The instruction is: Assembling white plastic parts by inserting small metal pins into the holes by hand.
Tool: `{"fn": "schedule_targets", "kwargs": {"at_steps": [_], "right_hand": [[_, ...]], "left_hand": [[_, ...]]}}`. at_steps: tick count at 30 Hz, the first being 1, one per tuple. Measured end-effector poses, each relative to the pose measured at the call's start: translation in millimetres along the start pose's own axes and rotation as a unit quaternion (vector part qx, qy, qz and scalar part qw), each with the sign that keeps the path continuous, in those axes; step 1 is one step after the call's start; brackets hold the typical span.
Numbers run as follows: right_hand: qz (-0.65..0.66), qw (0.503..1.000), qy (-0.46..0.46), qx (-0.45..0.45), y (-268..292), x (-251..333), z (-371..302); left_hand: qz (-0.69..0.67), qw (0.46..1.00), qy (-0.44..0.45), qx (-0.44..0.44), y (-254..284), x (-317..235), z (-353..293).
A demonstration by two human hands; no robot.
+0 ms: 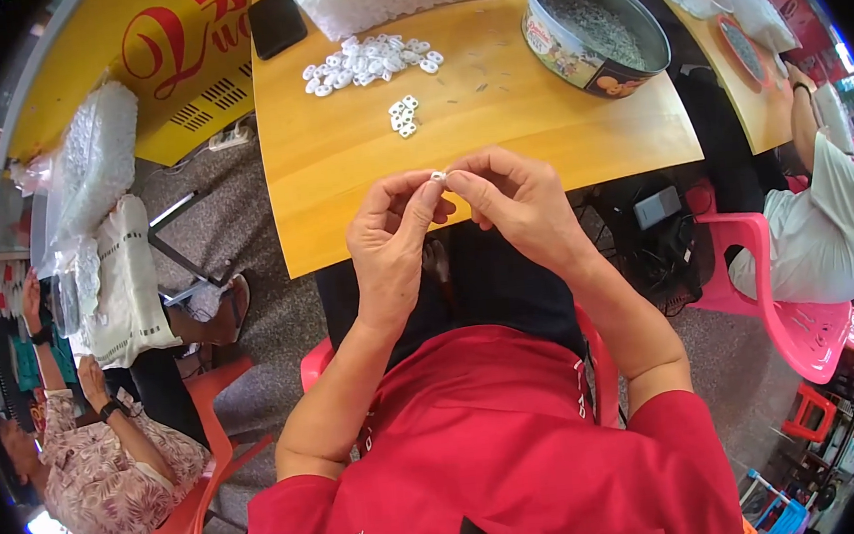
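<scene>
In my head view, my left hand [389,235] and right hand [520,204] pinch one small white piece [437,176] near the table's [315,185] front edge. The small cluster [403,116] seems finished; the larger pile [371,61] probably remains.

Piled pieces [368,63] on table [340,178] — tin [571,53] right.

A pink chair [809,342], orange chair [220,439] and wooden table [324,175] stand on speckled floor [278,223].
</scene>
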State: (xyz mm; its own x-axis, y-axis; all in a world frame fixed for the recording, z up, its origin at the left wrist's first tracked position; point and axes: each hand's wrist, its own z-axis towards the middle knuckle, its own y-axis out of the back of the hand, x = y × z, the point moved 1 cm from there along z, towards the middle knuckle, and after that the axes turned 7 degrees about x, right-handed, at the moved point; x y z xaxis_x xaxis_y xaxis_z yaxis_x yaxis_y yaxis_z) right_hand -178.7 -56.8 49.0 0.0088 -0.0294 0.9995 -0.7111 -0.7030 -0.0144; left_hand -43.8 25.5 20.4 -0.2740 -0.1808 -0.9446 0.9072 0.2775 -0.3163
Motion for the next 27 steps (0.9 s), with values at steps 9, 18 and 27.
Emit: {"fn": "schedule_targets", "kwargs": {"at_steps": [9,18,27], "right_hand": [[0.067,0.997,-0.027,-0.018,5,-10,9],[0.129,0.990,-0.050,-0.017,3,-11,13],[0.141,0.988,-0.034,-0.049,0,-10,18]], "left_hand": [[0.227,0.958,-0.173,-0.018,-2,6,18],[0.072,0.996,-0.056,-0.016,0,2,18],[0.045,0.998,0.029,-0.027,-1,-2,18]]}}
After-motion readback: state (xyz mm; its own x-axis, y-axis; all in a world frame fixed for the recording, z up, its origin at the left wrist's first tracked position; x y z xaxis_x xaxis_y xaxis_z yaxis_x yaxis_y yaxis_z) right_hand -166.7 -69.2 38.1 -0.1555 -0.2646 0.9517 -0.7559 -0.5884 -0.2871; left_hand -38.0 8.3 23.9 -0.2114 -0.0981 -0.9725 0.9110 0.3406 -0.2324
